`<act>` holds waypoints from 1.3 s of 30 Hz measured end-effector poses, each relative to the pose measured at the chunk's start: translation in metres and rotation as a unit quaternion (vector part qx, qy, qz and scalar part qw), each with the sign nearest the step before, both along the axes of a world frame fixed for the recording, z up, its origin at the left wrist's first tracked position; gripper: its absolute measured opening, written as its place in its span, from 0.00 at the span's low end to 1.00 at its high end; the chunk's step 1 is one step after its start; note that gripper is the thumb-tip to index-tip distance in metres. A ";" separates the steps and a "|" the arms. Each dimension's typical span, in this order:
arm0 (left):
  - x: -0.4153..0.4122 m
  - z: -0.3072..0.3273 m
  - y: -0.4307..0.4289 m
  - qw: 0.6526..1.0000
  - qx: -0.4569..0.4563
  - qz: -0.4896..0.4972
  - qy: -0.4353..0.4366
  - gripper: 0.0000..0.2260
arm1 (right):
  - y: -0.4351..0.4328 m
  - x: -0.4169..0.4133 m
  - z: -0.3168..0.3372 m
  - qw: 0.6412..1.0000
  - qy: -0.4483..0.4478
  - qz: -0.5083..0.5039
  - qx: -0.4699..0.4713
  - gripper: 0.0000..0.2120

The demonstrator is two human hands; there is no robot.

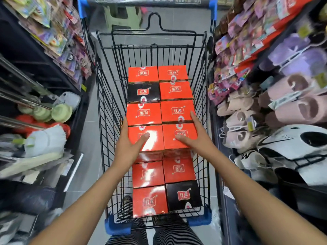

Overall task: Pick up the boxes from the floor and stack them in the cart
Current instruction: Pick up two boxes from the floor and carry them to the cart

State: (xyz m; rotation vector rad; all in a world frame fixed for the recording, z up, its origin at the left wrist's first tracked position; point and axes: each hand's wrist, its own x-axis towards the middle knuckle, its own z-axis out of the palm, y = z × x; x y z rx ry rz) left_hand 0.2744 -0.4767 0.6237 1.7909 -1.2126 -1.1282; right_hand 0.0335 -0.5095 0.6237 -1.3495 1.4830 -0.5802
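Flanking two red boxes, I had my left hand (130,142) on the left box (156,138) and my right hand (196,137) on the right box (187,130), fingers straight along the outer sides, thumbs flat on top (neither hand curled round anything). Both boxes sat side by side on the upper layer in the cart (109,110), touching the row ahead.

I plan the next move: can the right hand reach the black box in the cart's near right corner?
Probably yes: the black box lies uncovered on the near side, and the right hand rests on a red box.
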 end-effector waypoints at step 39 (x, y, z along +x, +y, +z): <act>-0.035 0.082 0.055 0.728 -0.265 -0.463 -0.432 0.37 | 0.201 0.049 0.070 0.874 0.472 -0.100 -0.054 0.43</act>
